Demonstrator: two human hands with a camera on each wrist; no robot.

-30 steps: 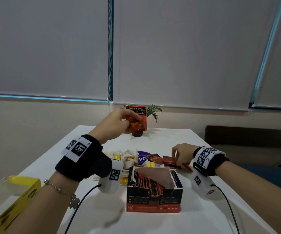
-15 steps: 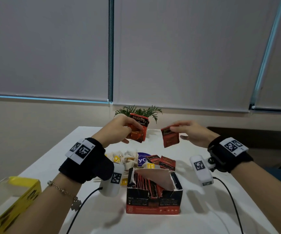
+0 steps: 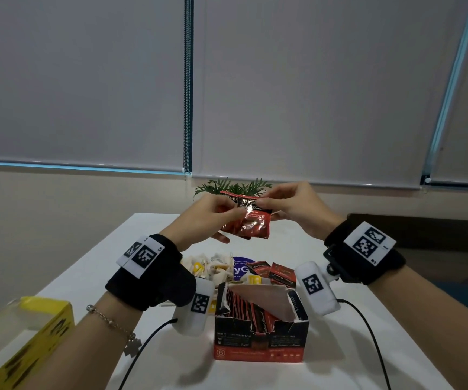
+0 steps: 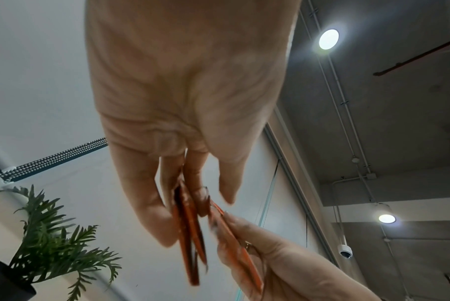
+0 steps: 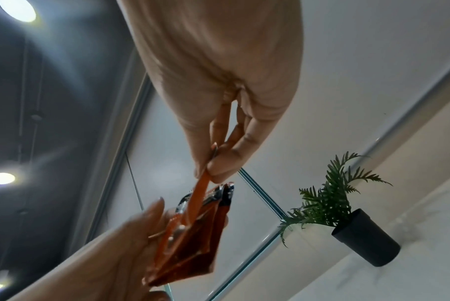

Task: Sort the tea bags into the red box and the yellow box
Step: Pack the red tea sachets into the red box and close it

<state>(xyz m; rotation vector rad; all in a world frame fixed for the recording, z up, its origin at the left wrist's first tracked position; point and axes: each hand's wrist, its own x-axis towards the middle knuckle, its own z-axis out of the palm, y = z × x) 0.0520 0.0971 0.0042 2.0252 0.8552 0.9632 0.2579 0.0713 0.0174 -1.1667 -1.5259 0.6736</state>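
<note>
Both hands meet in the air above the table. My left hand (image 3: 221,218) grips a small stack of red tea bags (image 3: 231,223), seen edge-on as red tea bags (image 4: 188,234). My right hand (image 3: 272,205) pinches one more red tea bag (image 3: 255,222) by its top edge and lays it against the stack; that red tea bag (image 5: 200,195) shows in the right wrist view too. The open red box (image 3: 261,342) stands at the near centre with red packets upright inside. The yellow box (image 3: 30,339) sits at the near left. Two red tea bags (image 3: 277,273) and a pile of pale yellow-tagged tea bags (image 3: 213,267) lie behind the red box.
A small potted plant (image 3: 235,187) stands at the table's far edge behind the hands. A round purple sticker (image 3: 241,268) lies among the loose bags. Cables from both wrist cameras trail over the white table (image 3: 368,347) towards me.
My right hand picked a red tea bag off the table, lifted it and brought it left to the stack in my left hand. The left hand stayed raised.
</note>
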